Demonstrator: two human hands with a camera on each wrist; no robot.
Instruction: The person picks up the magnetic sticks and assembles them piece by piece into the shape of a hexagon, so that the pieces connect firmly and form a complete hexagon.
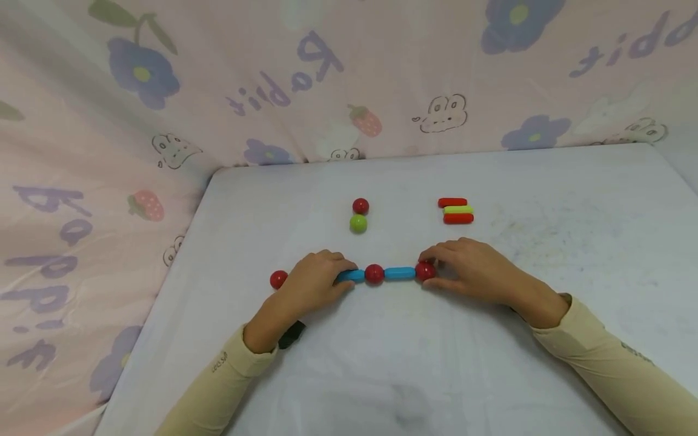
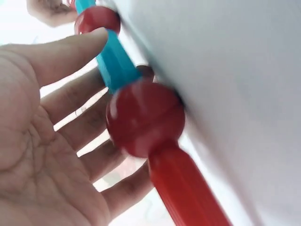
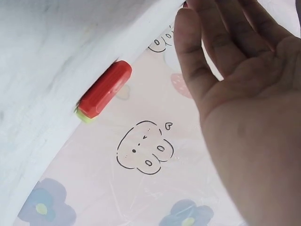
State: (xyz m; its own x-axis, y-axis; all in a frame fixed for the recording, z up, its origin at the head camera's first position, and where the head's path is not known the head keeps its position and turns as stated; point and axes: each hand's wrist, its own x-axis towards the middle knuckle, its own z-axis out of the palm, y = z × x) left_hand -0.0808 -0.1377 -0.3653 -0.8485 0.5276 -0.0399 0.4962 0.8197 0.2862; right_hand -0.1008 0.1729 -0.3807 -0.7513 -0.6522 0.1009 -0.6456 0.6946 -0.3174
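A chain of red balls and coloured sticks lies across the white table. My left hand point(image 1: 313, 281) pinches a blue stick point(image 1: 353, 275) between thumb and fingers. The left wrist view shows that blue stick joined to a red ball point(image 2: 146, 117), with a red stick point(image 2: 186, 186) on the ball's other side; the hand hides this part from the head view. To its right follow a middle red ball point(image 1: 374, 274) and a second blue stick point(image 1: 400, 273). At the chain's right end, my right hand point(image 1: 474, 269) holds a red ball point(image 1: 425, 271) between thumb and fingers.
Another red ball point(image 1: 279, 279) shows left of the left hand. Beyond the chain, a loose red ball point(image 1: 360, 206) and a green ball point(image 1: 358, 223) lie together. Further right are two red sticks point(image 1: 458, 218) with a yellow stick point(image 1: 458, 209) between them. A patterned curtain point(image 1: 392, 79) borders the table point(image 1: 382, 375).
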